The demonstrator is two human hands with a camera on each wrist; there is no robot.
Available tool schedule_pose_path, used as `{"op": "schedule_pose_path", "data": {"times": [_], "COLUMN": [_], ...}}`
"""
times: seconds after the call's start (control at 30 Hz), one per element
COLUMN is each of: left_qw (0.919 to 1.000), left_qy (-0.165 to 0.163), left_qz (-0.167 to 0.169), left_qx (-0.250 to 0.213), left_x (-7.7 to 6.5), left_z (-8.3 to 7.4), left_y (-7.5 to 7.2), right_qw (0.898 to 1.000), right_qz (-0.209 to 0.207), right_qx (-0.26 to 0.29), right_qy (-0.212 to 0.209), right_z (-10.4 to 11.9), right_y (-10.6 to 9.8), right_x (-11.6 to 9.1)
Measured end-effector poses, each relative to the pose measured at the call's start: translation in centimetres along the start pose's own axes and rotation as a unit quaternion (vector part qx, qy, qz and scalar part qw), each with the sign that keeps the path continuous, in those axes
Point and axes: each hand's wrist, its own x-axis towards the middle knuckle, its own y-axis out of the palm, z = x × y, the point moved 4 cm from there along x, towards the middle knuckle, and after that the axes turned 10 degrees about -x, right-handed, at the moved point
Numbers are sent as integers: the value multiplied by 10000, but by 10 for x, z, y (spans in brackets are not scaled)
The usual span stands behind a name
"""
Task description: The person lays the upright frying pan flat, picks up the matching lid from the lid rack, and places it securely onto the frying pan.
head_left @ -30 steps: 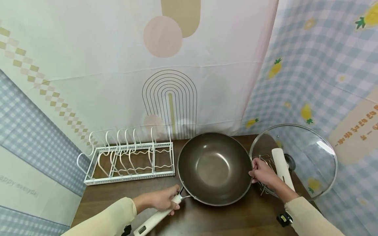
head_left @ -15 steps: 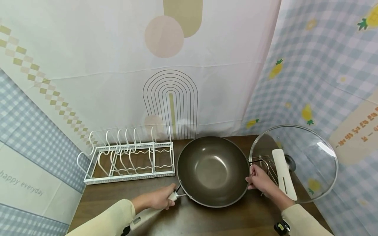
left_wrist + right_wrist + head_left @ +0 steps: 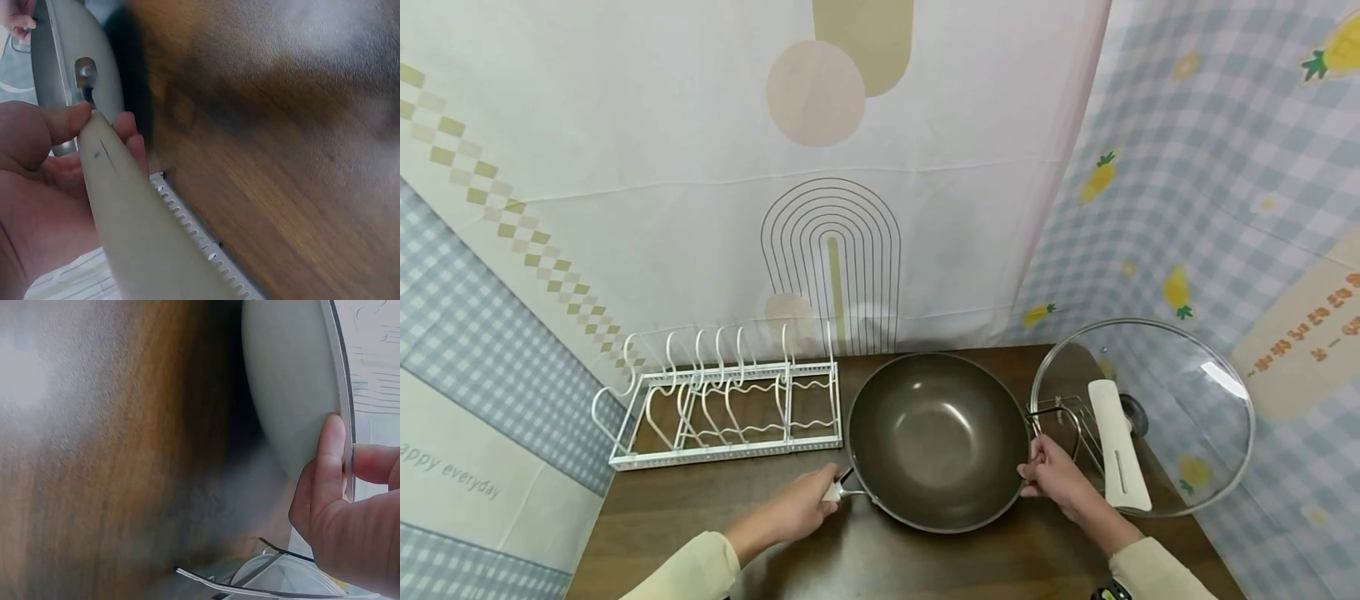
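Note:
A wok (image 3: 940,442) with a dark inside and a pale outside is level in the middle of the head view, close over the brown table. My left hand (image 3: 801,504) grips its cream handle (image 3: 134,200) near the metal joint, thumb on top and fingers curled underneath. The rest of that handle is hidden by the hand and forearm in the head view. On the opposite side, my right hand (image 3: 1056,475) pinches the wok's rim (image 3: 344,381), with fingers against the pale outer wall and the thumb on the inner side.
To the left stands a white wire pot rack (image 3: 726,454) with several curved dividers. A large glass lid (image 3: 1195,417) with a cream handle (image 3: 1118,446) leans upright at the right, by a wire stand (image 3: 1078,425). A patterned cloth (image 3: 955,233) hangs behind the table.
The wok has come slightly toward me and turned, its handle swinging left. Both hands moved with it, still gripping. More of the wire stand beside the lid now shows.

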Motion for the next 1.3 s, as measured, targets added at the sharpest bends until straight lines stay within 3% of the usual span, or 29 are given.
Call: {"op": "schedule_pose_path", "data": {"times": [0.33,0.7,0.97,1.3], "left_qw": [9939,9920,9903,9935], "left_qy": [-377,-423,-326,-504], "left_qz": [-581,-714,-849,-748], "left_qx": [860,953,1054,692], "left_x": [-10,-14,-9,-2], "left_z": [4,12,14,21], "left_y": [-4,-10,-16,-12], "right_qw": [9995,9976,9942,9857], "right_qz": [34,159,722,1280], "right_qx": [283,553,726,1005], "right_qy": [97,397,317,449], "right_z": [-8,-11,-15,-20], "right_y": [14,22,20,16], "right_x": [-8,-15,-11,-13]}}
